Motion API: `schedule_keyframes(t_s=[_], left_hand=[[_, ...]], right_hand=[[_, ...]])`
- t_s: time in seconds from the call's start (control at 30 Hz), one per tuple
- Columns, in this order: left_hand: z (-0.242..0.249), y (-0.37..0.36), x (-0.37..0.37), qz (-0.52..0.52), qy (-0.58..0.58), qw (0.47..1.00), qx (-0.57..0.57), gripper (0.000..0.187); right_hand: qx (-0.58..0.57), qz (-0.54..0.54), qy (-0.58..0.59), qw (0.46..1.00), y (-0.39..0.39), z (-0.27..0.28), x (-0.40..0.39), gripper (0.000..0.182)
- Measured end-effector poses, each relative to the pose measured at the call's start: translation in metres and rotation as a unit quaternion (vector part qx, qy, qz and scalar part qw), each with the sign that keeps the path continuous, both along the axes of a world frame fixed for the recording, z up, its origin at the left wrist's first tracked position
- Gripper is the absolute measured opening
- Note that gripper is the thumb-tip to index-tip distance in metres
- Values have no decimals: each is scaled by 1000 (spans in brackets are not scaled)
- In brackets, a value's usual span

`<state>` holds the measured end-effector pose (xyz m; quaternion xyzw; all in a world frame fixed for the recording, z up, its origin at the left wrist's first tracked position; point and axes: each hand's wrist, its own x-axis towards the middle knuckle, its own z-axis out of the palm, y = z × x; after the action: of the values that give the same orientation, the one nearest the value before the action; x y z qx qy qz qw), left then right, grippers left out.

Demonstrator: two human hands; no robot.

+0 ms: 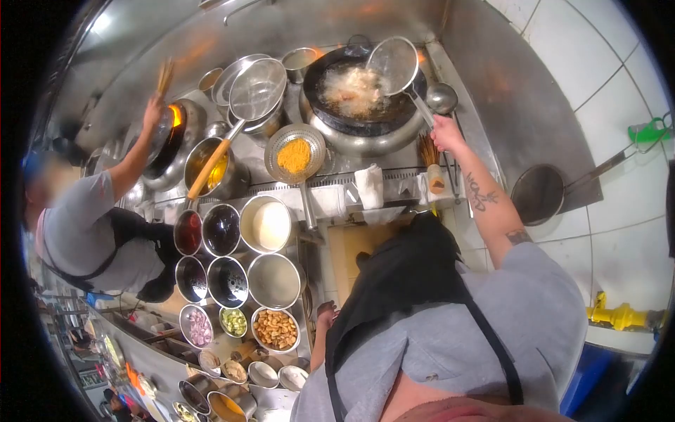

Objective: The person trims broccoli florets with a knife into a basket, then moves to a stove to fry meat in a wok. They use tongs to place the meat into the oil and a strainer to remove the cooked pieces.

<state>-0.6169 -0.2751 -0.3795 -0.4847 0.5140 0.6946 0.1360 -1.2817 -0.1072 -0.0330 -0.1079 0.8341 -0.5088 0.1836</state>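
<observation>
My right hand (446,133) is closed round the handle of a wire mesh strainer (394,65). The strainer's bowl is over the right part of a black wok (327,105), where pale food (355,91) bubbles in hot oil. A steel ladle (441,98) lies just right of the wok. My left hand (327,313) hangs low beside my apron, near the pots, with its fingers apart and nothing visible in it. A perforated skimmer (273,156) holding yellow crumbs (294,155) rests left of the wok.
A co-worker (98,232) stands at the left by another wok (184,151), one arm raised. Several pots of sauces and ingredients, including a pot of brown pieces (275,330), stand left of me. A white cloth (369,186) and a bamboo brush (434,169) are at the stove edge.
</observation>
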Motion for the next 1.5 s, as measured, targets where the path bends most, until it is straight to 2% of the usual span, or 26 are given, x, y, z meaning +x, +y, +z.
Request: schedule_keyframes(t_s=[0.07,0.1,0.17,0.2,0.3,0.37,0.4,0.5,0.57,0.6,0.67,0.83,0.87,0.93,0.97,1.03,1.07,1.1,1.2,1.23,1.27,1.3,1.33,1.37,1.43,1.5], left_hand=[[4,2,-1,-35,70,997,-8,34],[26,3,-12,-53,137,989,-7,34],[1,5,-1,82,0,992,94,32],[5,7,-1,149,-69,976,143,30],[40,11,-16,157,-133,973,108,26],[22,8,-9,166,-121,971,123,26],[17,7,-6,174,-112,970,129,26],[53,12,-10,34,-19,999,-19,24],[78,14,-13,-49,52,989,-127,20],[42,8,6,-164,133,944,-251,20],[31,8,14,-249,165,894,-333,20],[102,42,-13,-57,-48,991,-114,24],[101,50,-14,10,-88,995,-53,25],[45,60,-8,193,-149,964,109,29],[25,65,0,212,-99,963,131,30],[20,72,17,248,-3,953,174,33],[19,75,16,210,-20,970,119,34],[44,78,5,161,-56,984,54,34],[114,90,-20,100,-113,988,-25,35],[122,93,-25,111,-116,987,-20,35],[130,95,-30,122,-120,985,-16,34],[131,98,-32,133,-123,983,-12,34],[133,102,-33,161,-114,980,-14,33],[134,105,-33,188,-107,976,-16,33],[133,109,-33,158,-106,981,-37,34],[109,110,-17,102,-87,990,-48,35]], right_hand=[[103,22,172,979,-6,-5,-4,52],[144,27,235,961,-8,1,-1,55],[184,36,267,945,-25,53,32,61],[184,47,274,943,-31,48,31,63],[209,91,287,930,-47,36,20,67],[257,140,275,916,-48,32,16,68],[243,128,271,923,-50,31,8,69],[267,115,255,922,-57,61,23,69],[290,136,256,912,-57,64,27,69],[296,152,259,907,-59,57,24,69],[290,167,271,903,-61,57,15,71],[282,172,263,907,-68,85,36,72],[280,176,306,893,-72,34,3,68],[270,189,297,896,-83,51,-16,67],[265,197,292,897,-86,63,-16,66],[244,180,257,917,-77,90,-6,65],[208,163,293,919,-66,73,2,63],[171,146,331,916,-57,51,4,62],[201,152,298,920,-49,-17,-17,59],[193,139,189,953,-48,9,-15,57],[181,125,78,972,-47,69,-3,55],[171,109,-37,979,-46,99,4,54],[161,101,-34,981,-42,92,-5,50],[154,106,40,982,-32,72,-14,49],[135,113,191,966,-15,37,-22,48],[135,108,92,981,-8,30,-13,49]])
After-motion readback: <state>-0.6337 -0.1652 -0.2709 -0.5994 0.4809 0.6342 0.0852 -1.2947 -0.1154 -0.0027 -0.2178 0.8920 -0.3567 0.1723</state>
